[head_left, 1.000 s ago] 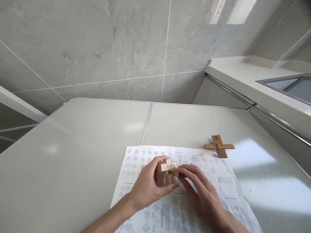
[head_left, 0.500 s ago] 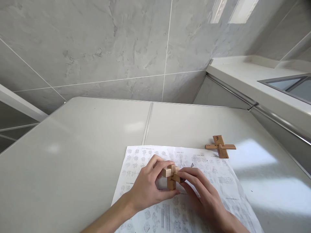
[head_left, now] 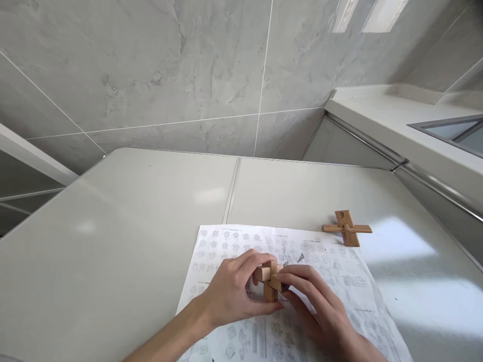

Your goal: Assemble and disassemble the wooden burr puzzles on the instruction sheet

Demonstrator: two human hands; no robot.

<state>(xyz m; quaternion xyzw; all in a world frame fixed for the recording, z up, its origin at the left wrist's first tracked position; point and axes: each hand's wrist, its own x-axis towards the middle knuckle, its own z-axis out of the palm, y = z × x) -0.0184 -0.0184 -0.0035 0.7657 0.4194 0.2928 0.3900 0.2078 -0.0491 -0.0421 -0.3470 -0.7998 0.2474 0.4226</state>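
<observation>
Between my hands is a wooden burr puzzle (head_left: 270,292) of interlocking blocks, held over a printed sheet (head_left: 211,261). My left hand (head_left: 241,281) grips it from the left, with fingers on its top and far side and the thumb at its lower end. On the other side, my right hand (head_left: 317,296) pinches a block that sticks out to the right, the thumb below and fingers above. Fingers cover parts of the puzzle, so how all its blocks fit cannot be seen.
A wooden cross-shaped piece (head_left: 347,228) with a dark mark lies at the sheet's upper right corner. The pale table (head_left: 151,211) has a seam across it. Behind stands a grey tiled wall (head_left: 169,65), and a white ledge (head_left: 381,110) runs along the right.
The puzzle and both hands sit slightly lower and more to the right in view, and the puzzle has tilted a little. Both hands keep their hold. The whole view has shifted slightly.
</observation>
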